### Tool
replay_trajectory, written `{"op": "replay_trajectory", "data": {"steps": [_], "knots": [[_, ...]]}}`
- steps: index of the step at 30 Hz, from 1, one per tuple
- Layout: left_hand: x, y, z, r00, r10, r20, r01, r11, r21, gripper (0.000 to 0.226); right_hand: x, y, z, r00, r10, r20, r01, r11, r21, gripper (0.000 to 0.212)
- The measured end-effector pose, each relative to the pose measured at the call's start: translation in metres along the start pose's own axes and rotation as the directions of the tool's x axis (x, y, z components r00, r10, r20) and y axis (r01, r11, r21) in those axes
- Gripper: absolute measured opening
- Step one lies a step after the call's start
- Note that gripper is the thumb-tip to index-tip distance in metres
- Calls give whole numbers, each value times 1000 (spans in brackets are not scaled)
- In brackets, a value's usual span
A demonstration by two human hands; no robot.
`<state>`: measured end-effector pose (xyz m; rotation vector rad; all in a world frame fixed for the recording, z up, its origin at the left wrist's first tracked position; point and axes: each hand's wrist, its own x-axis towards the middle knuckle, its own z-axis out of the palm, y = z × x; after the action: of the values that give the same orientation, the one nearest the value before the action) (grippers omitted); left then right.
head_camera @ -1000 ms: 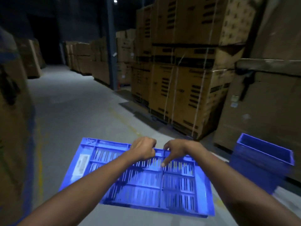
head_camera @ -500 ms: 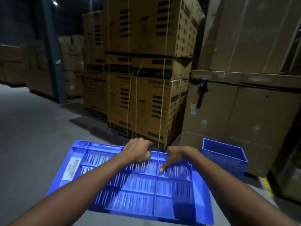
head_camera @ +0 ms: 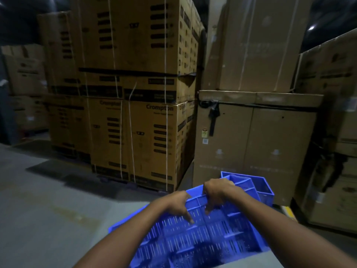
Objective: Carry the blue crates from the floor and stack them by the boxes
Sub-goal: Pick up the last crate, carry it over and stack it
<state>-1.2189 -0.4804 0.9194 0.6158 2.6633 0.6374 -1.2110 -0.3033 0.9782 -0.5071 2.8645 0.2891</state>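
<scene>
I carry a blue slotted crate (head_camera: pixel 195 240) in front of me, its ribbed underside facing up and its far edge raised. My left hand (head_camera: pixel 176 204) and my right hand (head_camera: pixel 217 191) both grip that far rim, side by side. Just beyond it another blue crate (head_camera: pixel 264 188) stands on the floor against the plain brown boxes (head_camera: pixel 255 144). The far end of the carried crate overlaps the left part of the standing one in view.
A tall strapped stack of printed cartons (head_camera: pixel 135 113) stands to the left of a narrow gap. More cartons (head_camera: pixel 332 151) rise at the right. Grey concrete floor (head_camera: pixel 48 209) spreads to the left, with a yellow floor mark (head_camera: pixel 288 211) near the right boxes.
I have turned right and come closer to the boxes. The carried crate swung right and its far edge now reaches over the crate on the floor.
</scene>
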Motion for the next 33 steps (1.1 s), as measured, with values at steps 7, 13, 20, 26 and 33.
{"op": "replay_trajectory", "data": {"steps": [7, 13, 20, 26, 33], "knots": [[109, 15, -27, 995, 54, 81, -55, 998, 10, 26, 57, 83, 9, 996, 81, -26, -78, 992, 101, 45], [228, 37, -56, 990, 93, 105, -107, 984, 140, 21, 126, 176, 15, 985, 123, -117, -99, 975, 198, 53], [362, 75, -96, 993, 75, 94, -94, 973, 210, 27, 203, 295, -6, 986, 145, -87, -123, 967, 223, 48], [448, 86, -112, 995, 67, 79, -90, 937, 337, 27, 267, 352, -10, 981, 156, 116, -178, 961, 213, 41], [543, 47, -129, 996, 76, 49, -90, 908, 410, 27, 348, 386, 5, 968, 252, 2, -245, 939, 243, 35]]}}
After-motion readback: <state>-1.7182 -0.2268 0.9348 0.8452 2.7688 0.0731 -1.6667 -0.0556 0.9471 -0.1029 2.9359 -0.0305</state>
